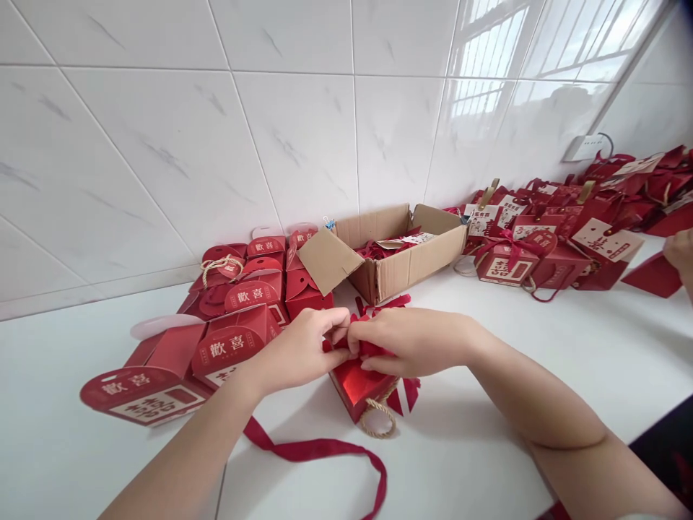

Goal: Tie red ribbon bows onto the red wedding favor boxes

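In the middle of the white counter lies a red gift box (356, 386) with a shiny red face and a twisted cord loop (379, 420) at its near end. My left hand (311, 348) meets my right hand (406, 339) over the top of this box, fingers closed in a pinch. Red ribbon (384, 306) shows around and behind the fingers, which seem to grip it; the exact pinch point is hidden. Forked ribbon ends stick out to the right of the box. A long dark red ribbon (314, 450) curls across the counter under my left forearm.
Red folded boxes (227, 348) stand in rows at left. Behind my hands, an opened cardboard box (416, 260) holds red paper pieces. Several finished-looking red gift boxes (509, 263) crowd the right, near another person's hand (681, 256). A tiled wall (292, 144) borders the back.
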A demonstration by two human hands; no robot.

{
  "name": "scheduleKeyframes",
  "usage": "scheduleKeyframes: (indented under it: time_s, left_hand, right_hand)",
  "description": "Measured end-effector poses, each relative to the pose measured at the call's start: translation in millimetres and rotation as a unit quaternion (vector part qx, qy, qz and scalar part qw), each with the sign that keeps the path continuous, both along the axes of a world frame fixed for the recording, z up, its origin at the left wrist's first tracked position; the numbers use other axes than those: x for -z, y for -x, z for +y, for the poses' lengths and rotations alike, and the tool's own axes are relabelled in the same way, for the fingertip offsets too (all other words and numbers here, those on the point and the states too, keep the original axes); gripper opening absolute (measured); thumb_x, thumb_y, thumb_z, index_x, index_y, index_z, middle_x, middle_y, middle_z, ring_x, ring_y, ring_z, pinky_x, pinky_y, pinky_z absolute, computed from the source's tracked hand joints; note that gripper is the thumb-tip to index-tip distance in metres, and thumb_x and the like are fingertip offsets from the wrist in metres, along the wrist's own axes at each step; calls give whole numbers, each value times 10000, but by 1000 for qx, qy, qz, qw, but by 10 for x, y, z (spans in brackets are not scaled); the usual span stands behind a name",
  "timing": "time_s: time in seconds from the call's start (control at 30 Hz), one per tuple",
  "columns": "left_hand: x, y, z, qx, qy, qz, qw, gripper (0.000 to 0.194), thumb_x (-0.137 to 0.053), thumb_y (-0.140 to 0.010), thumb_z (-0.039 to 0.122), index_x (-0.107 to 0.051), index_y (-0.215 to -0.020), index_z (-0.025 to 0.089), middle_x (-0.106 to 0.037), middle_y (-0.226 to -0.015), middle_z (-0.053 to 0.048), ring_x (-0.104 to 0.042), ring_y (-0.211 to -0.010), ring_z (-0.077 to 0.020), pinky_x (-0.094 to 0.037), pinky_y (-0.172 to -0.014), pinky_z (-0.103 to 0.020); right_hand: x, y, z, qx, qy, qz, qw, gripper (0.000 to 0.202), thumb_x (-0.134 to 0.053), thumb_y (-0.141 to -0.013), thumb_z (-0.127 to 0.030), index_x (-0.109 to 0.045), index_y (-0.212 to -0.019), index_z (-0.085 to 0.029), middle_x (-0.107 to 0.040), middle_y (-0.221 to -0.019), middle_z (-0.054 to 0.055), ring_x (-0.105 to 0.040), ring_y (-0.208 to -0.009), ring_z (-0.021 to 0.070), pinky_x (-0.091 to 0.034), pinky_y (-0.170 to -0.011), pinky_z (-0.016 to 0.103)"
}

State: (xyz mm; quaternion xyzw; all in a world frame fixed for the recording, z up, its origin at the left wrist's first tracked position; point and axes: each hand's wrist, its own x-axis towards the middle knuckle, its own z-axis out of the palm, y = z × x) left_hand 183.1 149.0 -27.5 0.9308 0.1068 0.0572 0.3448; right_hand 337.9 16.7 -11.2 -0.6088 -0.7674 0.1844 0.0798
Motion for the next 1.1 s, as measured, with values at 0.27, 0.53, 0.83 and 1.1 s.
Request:
scheduleKeyframes:
  time_s: [0.27, 0.53, 0.83, 1.1]
  left_hand:
    - [60, -64, 35, -54, 60, -5, 997, 346, -614, -748, 206, -274, -686, 211, -394, -697, 68, -364, -651, -102, -303, -544, -222]
    - [120, -69, 69, -53, 197, -10, 979, 376, -696, -722, 212, -320, -713, 205, -440, -692, 74, -400, -617, -80, -339, -543, -216]
    - [146, -66, 45, -44, 214, -28, 975, 324, -702, -769, 266, -395, -858, 215, -558, -837, 13, -577, -811, -154, -478, -723, -311]
    - [190, -79, -71, -50, 23, -120, 991, 197, -522, -849, 103, -407, -938, 237, -568, -843, 30, -577, -791, -128, -467, -741, -274]
  right_hand:
    - [322, 63, -16, 164, -103, 221, 956, 173, -588, -847, -307, -565, -987, -208, -636, -753, -23, -530, -619, 103, -406, -560, 218]
    - [601, 149, -49, 149, -250, 181, 939, 192, -512, -908, -164, -700, -943, -175, -690, -869, 51, -624, -731, 140, -508, -671, 259]
    - [651, 109, -51, 159, -322, 45, 932, 244, -470, -929, -187, -708, -880, -161, -638, -926, 91, -574, -789, 185, -521, -705, 345]
    - [537, -5, 7, 170, -159, 158, 960, 237, -469, -922, -287, -635, -797, -174, -520, -1199, 102, -453, -1108, 242, -394, -987, 461]
